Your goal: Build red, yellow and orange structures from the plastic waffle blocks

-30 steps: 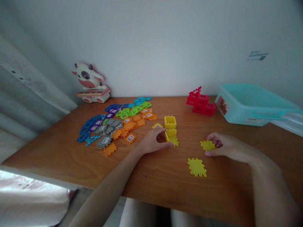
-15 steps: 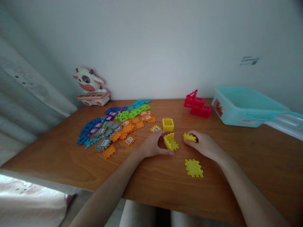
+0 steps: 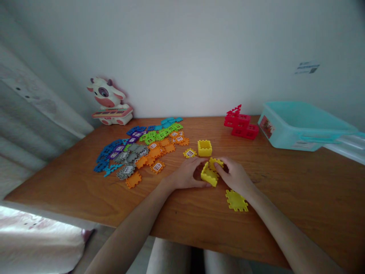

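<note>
left fingers (image 3: 197, 161): holding part-walled yellow box (image 3: 209, 179) between | right fingers (image 3: 223, 172): pinching yellow tile (image 3: 216, 163)

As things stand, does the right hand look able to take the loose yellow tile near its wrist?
Probably not immediately: the right hand is holding another yellow tile. The loose tile lies close, mostly uncovered.

I watch through a single camera worn on the person's head. From above the thighs (image 3: 169, 258) at the near edge of the counter (image 3: 182, 220), it faces forward and down, taking in the surface's full depth to the wall (image 3: 182, 57). The left grip (image 3: 186, 174) and right grip (image 3: 237, 176) show at middle range, just below my view's centre.
</note>
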`<state>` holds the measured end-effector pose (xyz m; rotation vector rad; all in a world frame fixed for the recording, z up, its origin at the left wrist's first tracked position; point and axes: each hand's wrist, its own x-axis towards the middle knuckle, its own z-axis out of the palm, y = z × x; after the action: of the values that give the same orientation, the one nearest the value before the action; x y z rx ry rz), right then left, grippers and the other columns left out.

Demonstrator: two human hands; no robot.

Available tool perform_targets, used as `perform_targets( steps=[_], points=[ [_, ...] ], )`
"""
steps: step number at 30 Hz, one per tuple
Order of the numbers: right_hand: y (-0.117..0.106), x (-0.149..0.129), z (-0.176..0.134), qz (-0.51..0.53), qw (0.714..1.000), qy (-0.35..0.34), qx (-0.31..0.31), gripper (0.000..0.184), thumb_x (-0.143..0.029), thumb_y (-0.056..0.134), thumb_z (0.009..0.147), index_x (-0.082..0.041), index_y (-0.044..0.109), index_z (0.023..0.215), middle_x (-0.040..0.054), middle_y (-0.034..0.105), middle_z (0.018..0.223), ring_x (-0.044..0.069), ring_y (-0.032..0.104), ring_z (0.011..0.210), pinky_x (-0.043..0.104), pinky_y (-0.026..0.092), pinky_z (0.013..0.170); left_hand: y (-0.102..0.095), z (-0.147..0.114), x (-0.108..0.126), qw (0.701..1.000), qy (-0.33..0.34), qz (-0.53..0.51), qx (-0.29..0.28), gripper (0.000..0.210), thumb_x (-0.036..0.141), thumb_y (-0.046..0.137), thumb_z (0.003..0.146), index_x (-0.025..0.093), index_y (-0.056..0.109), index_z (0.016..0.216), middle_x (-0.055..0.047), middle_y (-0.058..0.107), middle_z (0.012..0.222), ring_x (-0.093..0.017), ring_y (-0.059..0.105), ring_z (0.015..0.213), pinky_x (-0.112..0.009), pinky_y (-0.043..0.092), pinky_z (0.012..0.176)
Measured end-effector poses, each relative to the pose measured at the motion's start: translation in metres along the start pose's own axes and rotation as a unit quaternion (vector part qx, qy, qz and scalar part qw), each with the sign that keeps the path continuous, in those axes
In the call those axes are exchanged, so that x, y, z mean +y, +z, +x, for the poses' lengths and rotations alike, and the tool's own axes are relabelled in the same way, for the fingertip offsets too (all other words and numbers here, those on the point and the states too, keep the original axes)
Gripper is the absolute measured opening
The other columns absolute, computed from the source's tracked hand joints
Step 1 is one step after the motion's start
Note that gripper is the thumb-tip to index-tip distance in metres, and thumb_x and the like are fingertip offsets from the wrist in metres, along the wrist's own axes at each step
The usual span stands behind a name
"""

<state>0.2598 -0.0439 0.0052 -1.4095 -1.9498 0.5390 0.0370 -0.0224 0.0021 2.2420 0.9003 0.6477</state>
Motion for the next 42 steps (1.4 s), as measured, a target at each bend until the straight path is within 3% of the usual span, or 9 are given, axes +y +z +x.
perform_targets(
  steps=[9, 16, 28, 37, 40, 42],
  points=[
    [-0.003, -0.003, -0.002, -0.007, 0.999, 0.002, -0.042, 0.021, -0.032, 0.053, 0.096, -0.026, 0.07, 0.107, 0.0076, 0.079, 0.106, 0.027, 0.075, 0.092, 0.038, 0.057, 0.079, 0.0, 0.003, -0.001, 0.998, 0.015, -0.065, 0.0, 0.075, 0.046, 0.09, 0.069, 0.026, 0.059, 0.134, -0.007, 0.066, 0.134, -0.026, 0.063, 0.119, -0.041, 0.048, 0.105],
    [-0.003, -0.001, -0.002, 0.002, 0.998, -0.003, -0.055, 0.022, -0.031, 0.055, 0.095, -0.026, 0.071, 0.11, 0.0068, 0.079, 0.11, 0.027, 0.075, 0.097, 0.04, 0.058, 0.084, -0.001, 0.002, -0.001, 0.998, -0.006, -0.066, -0.004, 0.074, 0.045, 0.091, 0.067, 0.027, 0.061, 0.132, -0.007, 0.066, 0.134, -0.027, 0.063, 0.12, -0.042, 0.048, 0.105],
    [-0.007, 0.002, -0.004, 0.019, 0.997, -0.023, -0.075, 0.024, -0.032, 0.053, 0.098, -0.027, 0.068, 0.115, 0.0065, 0.078, 0.114, 0.027, 0.074, 0.1, 0.041, 0.057, 0.088, 0.0, 0.001, -0.005, 1.0, 0.004, -0.018, -0.006, 0.066, 0.052, 0.088, 0.069, 0.025, 0.065, 0.125, -0.007, 0.065, 0.132, -0.027, 0.058, 0.124, -0.042, 0.044, 0.108],
    [-0.009, -0.001, -0.004, 0.035, 0.994, -0.03, -0.094, 0.027, -0.038, 0.049, 0.101, -0.026, 0.065, 0.119, 0.0068, 0.076, 0.115, 0.025, 0.073, 0.098, 0.041, 0.056, 0.087, -0.005, 0.0, 0.002, 0.999, -0.025, 0.024, -0.025, 0.07, 0.06, 0.088, 0.062, 0.021, 0.068, 0.117, -0.009, 0.062, 0.118, -0.028, 0.059, 0.11, -0.041, 0.048, 0.099],
    [-0.012, -0.001, -0.006, 0.055, 0.99, -0.038, -0.123, 0.032, -0.045, 0.051, 0.1, -0.028, 0.062, 0.126, 0.0067, 0.073, 0.121, 0.026, 0.071, 0.106, 0.042, 0.056, 0.092, -0.005, 0.001, 0.001, 0.999, -0.026, 0.034, -0.027, 0.071, 0.061, 0.088, 0.062, 0.021, 0.067, 0.116, -0.009, 0.061, 0.117, -0.028, 0.059, 0.109, -0.042, 0.048, 0.097],
    [-0.013, 0.001, -0.007, 0.077, 0.984, -0.05, -0.152, 0.047, -0.052, 0.063, 0.093, -0.03, 0.057, 0.135, 0.0067, 0.068, 0.133, 0.028, 0.066, 0.118, 0.044, 0.053, 0.1, -0.004, 0.001, -0.001, 0.999, -0.022, 0.044, -0.024, 0.071, 0.062, 0.087, 0.063, 0.021, 0.066, 0.116, -0.009, 0.061, 0.117, -0.028, 0.059, 0.108, -0.041, 0.049, 0.096]
  ],
)
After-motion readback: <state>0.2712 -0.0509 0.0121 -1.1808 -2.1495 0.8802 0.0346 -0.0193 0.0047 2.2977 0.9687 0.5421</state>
